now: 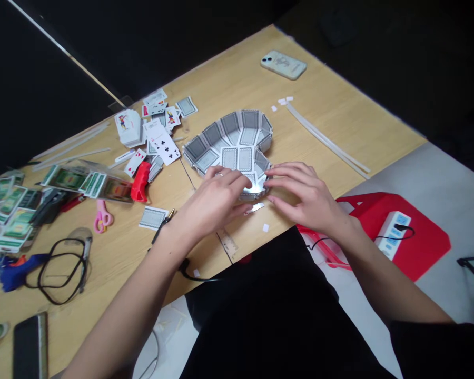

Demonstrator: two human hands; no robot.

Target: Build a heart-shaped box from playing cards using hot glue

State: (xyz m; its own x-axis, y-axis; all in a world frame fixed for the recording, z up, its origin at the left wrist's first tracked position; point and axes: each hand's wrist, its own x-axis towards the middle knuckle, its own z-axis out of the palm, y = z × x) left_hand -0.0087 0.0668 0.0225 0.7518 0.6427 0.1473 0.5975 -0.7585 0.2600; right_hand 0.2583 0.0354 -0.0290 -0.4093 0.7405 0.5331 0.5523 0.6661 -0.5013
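A heart-shaped tray made of playing cards lies face-down-patterned on the wooden table. My left hand rests at its near edge with fingers curled against the card wall. My right hand presses the same near edge from the right, fingers together and bent. Both hands cover the tray's near tip, so what lies between the fingers is hidden. A small white strip lies on the table just under the hands.
Loose playing cards and a card stack lie at the left, with card boxes, a red glue gun, pink scissors, a phone, glue sticks, a ruler and a black cable.
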